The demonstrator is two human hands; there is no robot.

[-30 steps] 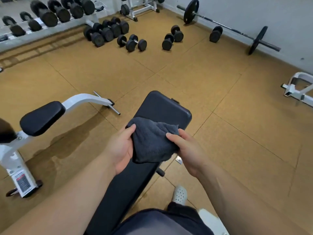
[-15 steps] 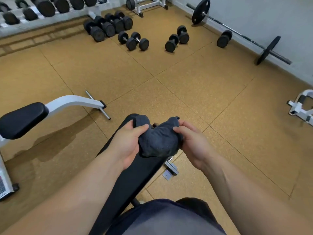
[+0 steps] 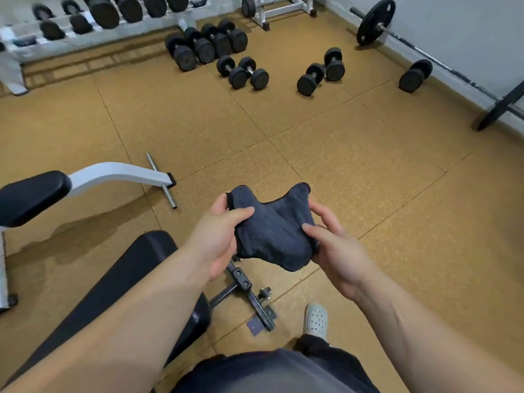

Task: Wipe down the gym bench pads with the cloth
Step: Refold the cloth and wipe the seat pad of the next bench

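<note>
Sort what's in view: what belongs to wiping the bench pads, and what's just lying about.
Belongs to the job:
- cloth, pinched by the left hand and the right hand
- black bench pad under the left forearm
- second bench's pad at far left

Just lying about:
- loose dumbbells on the floor
- barbell by the wall
- dumbbell rack

Bright, even light fills the room, and a soft shadow lies on the floor left of the left hand. Far beyond that hand the dumbbell rack is blurred, and floor seams bow toward the edges
</note>
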